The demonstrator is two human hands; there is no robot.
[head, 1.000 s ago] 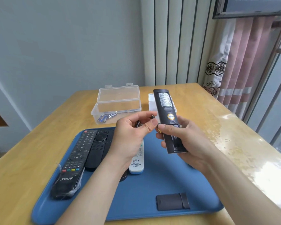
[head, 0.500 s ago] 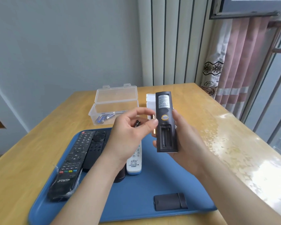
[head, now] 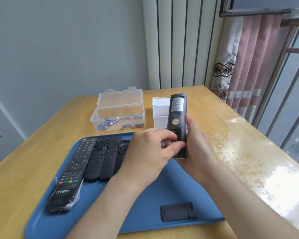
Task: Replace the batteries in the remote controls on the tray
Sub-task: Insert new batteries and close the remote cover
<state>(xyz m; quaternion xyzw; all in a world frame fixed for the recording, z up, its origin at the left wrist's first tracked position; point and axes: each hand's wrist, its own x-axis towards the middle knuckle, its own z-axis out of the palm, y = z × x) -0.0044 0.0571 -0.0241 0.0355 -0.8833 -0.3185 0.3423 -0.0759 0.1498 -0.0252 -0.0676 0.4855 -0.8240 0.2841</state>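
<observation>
From the head view, the right hand [head: 197, 149] is gripping a black remote [head: 177, 109] by its edges, above the far edge of the blue tray [head: 145, 213]. The remote's back is facing the camera, and its long axis is running away from the person, with its labelled end pointing at the far wall. The left hand [head: 148, 152] is curling its fingertips together at the open battery compartment [head: 177, 134] at the near end; what they are pinching is hidden. The loose battery cover [head: 178, 212] is lying on the tray. Four other remotes [head: 72, 169] are lying side by side on the tray's left part, pointing the same way.
</observation>
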